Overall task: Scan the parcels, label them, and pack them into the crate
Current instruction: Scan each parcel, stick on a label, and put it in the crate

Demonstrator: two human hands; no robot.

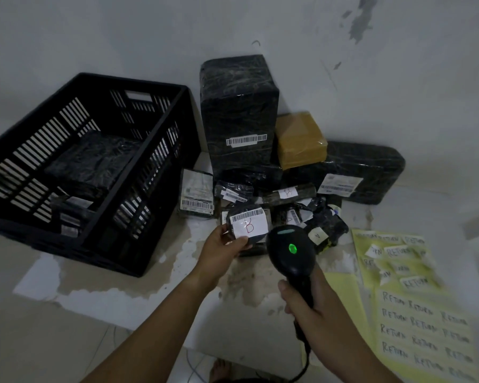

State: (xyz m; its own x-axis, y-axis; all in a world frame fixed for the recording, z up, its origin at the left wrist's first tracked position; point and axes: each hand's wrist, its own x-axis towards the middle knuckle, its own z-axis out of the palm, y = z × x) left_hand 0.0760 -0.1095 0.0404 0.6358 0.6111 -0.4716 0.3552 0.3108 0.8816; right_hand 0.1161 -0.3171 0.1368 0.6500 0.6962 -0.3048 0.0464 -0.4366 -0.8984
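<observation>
My left hand holds a small black parcel whose white label shows a barcode and a red letter B. My right hand grips the handle of a black barcode scanner; its green light is on and its head points at that parcel. A black slatted crate stands at the left with several wrapped parcels inside. More parcels lie in a pile behind: a tall black one, a brown one, a long black one and several small ones.
Yellow sheets of "RETURN" labels lie on the floor at the right, some peeled off. A grey wall rises behind the pile. The scanner's cable hangs down near my bare foot.
</observation>
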